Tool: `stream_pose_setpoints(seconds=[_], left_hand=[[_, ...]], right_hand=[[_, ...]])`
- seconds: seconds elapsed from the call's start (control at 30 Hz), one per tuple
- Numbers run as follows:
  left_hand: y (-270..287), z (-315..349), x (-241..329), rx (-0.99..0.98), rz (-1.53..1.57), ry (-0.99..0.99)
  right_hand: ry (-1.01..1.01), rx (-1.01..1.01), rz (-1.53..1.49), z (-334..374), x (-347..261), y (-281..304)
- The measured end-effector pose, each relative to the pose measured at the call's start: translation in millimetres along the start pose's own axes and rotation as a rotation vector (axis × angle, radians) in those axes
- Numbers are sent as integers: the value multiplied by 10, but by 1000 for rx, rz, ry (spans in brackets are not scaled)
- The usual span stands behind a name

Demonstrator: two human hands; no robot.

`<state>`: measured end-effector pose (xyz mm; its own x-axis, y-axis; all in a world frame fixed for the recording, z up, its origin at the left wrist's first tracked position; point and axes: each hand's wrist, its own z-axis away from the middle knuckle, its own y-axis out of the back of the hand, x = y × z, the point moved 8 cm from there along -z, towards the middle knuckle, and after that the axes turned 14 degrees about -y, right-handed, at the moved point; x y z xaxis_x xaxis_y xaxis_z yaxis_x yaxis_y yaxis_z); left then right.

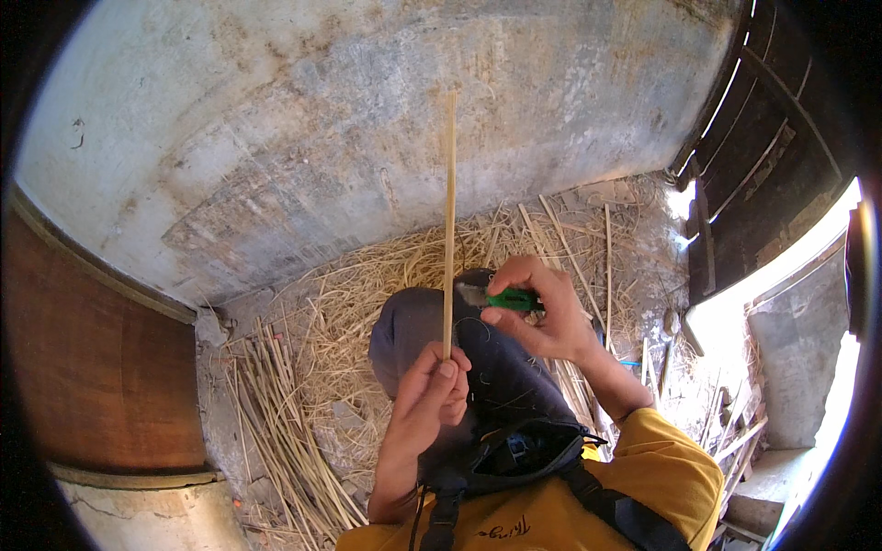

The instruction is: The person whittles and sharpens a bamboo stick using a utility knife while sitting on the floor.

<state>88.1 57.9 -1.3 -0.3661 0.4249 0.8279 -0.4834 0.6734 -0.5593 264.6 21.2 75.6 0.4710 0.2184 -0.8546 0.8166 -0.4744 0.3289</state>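
My left hand (438,384) is closed round the lower end of a long, thin bamboo strip (450,202), which stands nearly upright in front of me. Just right of the strip, my right hand (544,310) grips a green-handled knife (514,299) between thumb and fingers. Its short grey blade (473,295) points left toward the strip; a small gap seems to lie between them. Below both hands are my dark trousers (505,376), with a few fine shavings on them.
Pale shavings (349,303) cover the floor round my legs. A bundle of thin strips (285,432) lies at left, more strips (574,248) at right. A stained wall (312,119) rises ahead; a brown wooden panel (101,358) stands left. An open black bag (514,455) rests at my waist.
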Motion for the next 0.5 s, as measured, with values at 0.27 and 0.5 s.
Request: stream_pose_setpoints(seconds=[0.27, 0.5], left_hand=[[-73, -34, 113, 10, -138, -103], [-56, -44, 79, 1, -92, -103]], right_hand=[[119, -91, -9, 108, -74, -153], [-240, -120, -425, 48, 300, -242]])
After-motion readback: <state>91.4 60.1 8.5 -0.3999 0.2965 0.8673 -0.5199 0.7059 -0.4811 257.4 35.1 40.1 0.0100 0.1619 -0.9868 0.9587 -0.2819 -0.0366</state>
